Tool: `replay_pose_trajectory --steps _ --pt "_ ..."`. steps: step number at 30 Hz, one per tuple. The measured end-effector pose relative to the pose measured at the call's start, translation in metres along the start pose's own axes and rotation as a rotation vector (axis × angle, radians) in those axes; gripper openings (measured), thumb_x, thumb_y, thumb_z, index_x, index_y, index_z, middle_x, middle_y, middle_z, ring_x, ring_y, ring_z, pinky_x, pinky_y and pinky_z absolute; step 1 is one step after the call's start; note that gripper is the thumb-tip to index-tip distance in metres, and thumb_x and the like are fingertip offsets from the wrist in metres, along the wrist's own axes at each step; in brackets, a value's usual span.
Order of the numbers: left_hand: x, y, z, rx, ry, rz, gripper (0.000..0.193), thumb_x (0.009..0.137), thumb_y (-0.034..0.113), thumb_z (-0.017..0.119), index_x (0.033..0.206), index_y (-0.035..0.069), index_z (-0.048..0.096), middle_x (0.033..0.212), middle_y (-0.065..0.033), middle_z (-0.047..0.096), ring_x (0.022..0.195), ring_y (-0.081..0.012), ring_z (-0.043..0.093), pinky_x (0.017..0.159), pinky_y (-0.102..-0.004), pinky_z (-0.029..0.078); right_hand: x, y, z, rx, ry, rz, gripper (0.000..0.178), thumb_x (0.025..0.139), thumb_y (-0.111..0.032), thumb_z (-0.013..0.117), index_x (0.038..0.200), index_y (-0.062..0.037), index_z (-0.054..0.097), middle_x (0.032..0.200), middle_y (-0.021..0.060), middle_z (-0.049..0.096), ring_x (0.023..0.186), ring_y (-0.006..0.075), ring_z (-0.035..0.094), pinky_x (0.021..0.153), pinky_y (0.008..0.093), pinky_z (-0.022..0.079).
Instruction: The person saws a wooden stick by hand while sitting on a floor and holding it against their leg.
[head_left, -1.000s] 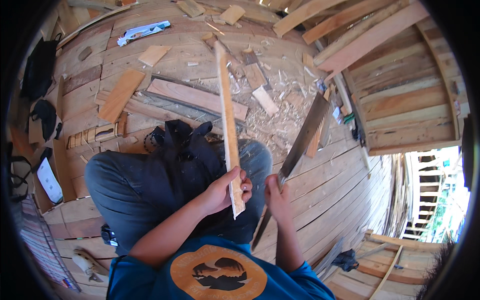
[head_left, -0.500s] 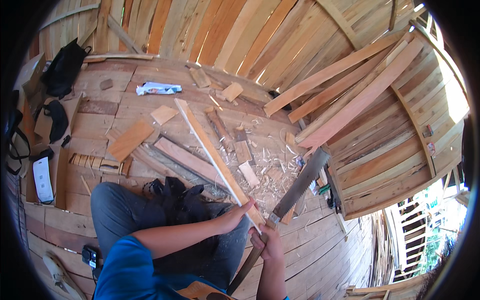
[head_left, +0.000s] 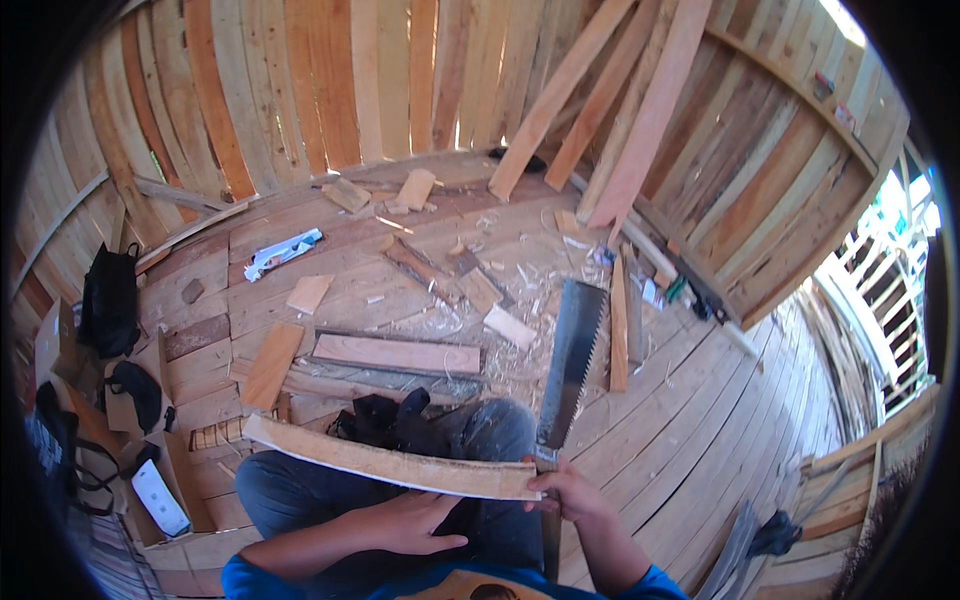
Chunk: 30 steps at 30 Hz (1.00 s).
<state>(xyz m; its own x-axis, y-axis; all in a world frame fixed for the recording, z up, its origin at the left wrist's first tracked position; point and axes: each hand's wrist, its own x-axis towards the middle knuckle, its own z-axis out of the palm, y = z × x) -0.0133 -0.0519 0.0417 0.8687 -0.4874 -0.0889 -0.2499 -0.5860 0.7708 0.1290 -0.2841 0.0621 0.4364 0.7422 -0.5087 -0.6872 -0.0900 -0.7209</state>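
Observation:
A hand saw (head_left: 572, 360) stands nearly upright in front of me, its toothed edge facing right. My right hand (head_left: 572, 494) is closed around the saw's handle, just below the blade. That hand's fingers also meet the right end of a long, narrow wooden strip (head_left: 390, 462), which lies crosswise over my lap with a pale lower edge. My left hand (head_left: 415, 522) is under the strip's middle, thumb apart and fingers stretched out. Some of its fingertips are at the strip's lower edge; whether they press on it I cannot tell.
Offcuts (head_left: 272, 365), a pinkish board (head_left: 398, 352) and wood shavings lie on the plank floor. Long planks (head_left: 640, 130) lean against the wall at the back right. Left of me are a cardboard box (head_left: 203, 500) and a black bag (head_left: 110, 300). A blue-white wrapper (head_left: 284, 254) lies farther back.
The strip has swung from pointing away to lying crosswise. My left hand has let go of its end and moved left. The saw is more upright, and the view has shifted.

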Motion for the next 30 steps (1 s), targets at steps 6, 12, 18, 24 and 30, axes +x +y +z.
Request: replay_pose_trajectory --steps 6,12,18,24,30 --pt "-0.029 0.048 -0.032 -0.152 -0.024 0.085 0.052 0.085 0.035 0.067 0.123 0.005 0.051 0.120 -0.0159 0.051 0.113 -0.0317 0.051 0.097 -0.0402 0.040 -0.005 0.018 -0.011 0.049 0.001 0.009 0.023 0.080 -0.007 0.060 0.101 -0.0038 0.052 0.067 0.0148 0.063 0.038 0.0068 0.037 0.036 0.0205 0.026" --pt "-0.012 -0.019 -0.046 0.571 0.271 -0.201 0.066 0.068 0.030 0.077 0.125 0.009 0.050 0.119 -0.0130 0.053 0.120 -0.0305 0.047 0.103 -0.0515 0.031 -0.016 0.019 -0.021 0.063 0.077 -0.030 0.022 0.080 -0.009 0.059 0.101 -0.0042 0.053 0.066 0.0149 0.063 0.036 0.0065 0.036 0.036 0.0201 0.026" --pt "0.012 -0.037 -0.060 0.354 0.044 -0.200 0.040 0.080 0.022 0.067 0.114 0.006 0.055 0.096 -0.0148 0.063 0.095 -0.0343 0.061 0.086 -0.0422 0.045 -0.025 0.011 -0.042 0.070 0.084 -0.106 0.021 0.090 -0.026 0.058 0.096 -0.0072 0.052 0.060 0.0070 0.056 0.036 0.0054 0.035 0.036 0.0200 0.025" --pt "0.030 -0.019 -0.070 -0.019 -0.155 -0.277 0.029 0.092 0.029 0.056 0.103 0.002 0.056 0.078 -0.0216 0.062 0.078 -0.0394 0.061 0.069 -0.0460 0.047 -0.021 0.010 -0.071 0.157 0.241 -0.239 0.059 0.094 -0.067 0.022 0.077 -0.0128 0.039 0.055 -0.0045 0.031 0.038 0.0039 0.025 0.036 0.0204 0.021" --pt "0.051 0.003 -0.085 -0.112 -0.141 -0.265 0.035 0.096 0.034 0.051 0.103 0.000 0.055 0.074 -0.0208 0.060 0.072 -0.0362 0.062 0.065 -0.0430 0.046 -0.006 0.025 -0.084 -0.044 0.501 -0.369 0.058 0.097 -0.061 0.021 0.075 -0.0102 0.041 0.054 -0.0037 0.031 0.041 0.0052 0.027 0.038 0.0222 0.020"
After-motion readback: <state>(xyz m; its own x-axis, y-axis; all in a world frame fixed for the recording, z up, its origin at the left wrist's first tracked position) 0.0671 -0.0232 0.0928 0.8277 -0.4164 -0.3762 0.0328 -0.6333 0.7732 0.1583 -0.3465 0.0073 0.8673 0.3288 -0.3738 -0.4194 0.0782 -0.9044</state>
